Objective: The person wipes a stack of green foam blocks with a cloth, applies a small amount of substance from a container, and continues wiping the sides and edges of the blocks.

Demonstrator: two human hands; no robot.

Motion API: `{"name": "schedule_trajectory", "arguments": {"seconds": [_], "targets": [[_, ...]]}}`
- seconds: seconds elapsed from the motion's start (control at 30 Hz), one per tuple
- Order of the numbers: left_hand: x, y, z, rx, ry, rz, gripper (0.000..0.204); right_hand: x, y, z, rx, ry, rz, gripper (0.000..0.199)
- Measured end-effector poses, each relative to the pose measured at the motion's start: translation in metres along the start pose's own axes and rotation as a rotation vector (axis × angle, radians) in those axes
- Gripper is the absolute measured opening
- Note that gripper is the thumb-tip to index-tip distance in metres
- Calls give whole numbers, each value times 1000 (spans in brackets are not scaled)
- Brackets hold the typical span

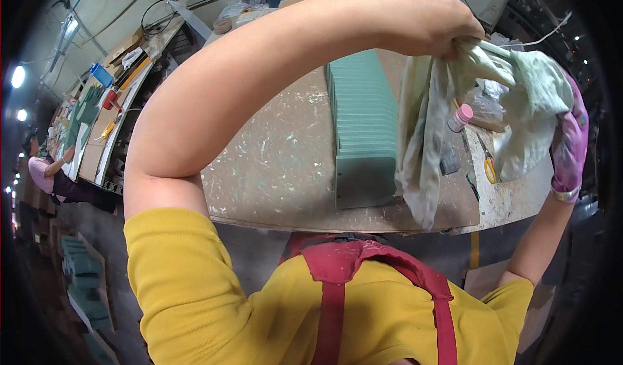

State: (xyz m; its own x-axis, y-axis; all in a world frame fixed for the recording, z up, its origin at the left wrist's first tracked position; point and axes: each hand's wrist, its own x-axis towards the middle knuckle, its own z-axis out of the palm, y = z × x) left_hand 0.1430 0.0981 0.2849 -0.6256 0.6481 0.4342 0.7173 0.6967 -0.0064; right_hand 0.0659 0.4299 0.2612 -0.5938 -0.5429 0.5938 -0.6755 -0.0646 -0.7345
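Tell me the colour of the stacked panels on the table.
Teal green, best seen in the head view: the stack stands on the paint-spattered table.

both arms raised, left hand [448,30] fisted, right hand [571,138] gloved, its grip unclear.

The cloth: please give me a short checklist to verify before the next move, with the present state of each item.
1. Left hand grips the cloth: ok.
2. Right hand is inside a glove and touches the cloth: ok.
3. Cloth hangs free above the table: ok.
4. Cloth is clear of the green stack: cannot tell, they overlap in view.
5. Scissors and pink-capped bottle lie under the cloth: not ok, it could brush them.
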Motion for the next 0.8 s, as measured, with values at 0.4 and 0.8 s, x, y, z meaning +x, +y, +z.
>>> {"name": "schedule_trajectory", "arguments": {"seconds": [0.4, 0.8], "targets": [[-6, 30, 24, -330, -292, -236, 34, -44, -5, 6, -89, -24, 151, 118], [17, 40, 38, -620, 168, -32, 57, -146, 140, -96, -576, 174, 37, 55]]}}
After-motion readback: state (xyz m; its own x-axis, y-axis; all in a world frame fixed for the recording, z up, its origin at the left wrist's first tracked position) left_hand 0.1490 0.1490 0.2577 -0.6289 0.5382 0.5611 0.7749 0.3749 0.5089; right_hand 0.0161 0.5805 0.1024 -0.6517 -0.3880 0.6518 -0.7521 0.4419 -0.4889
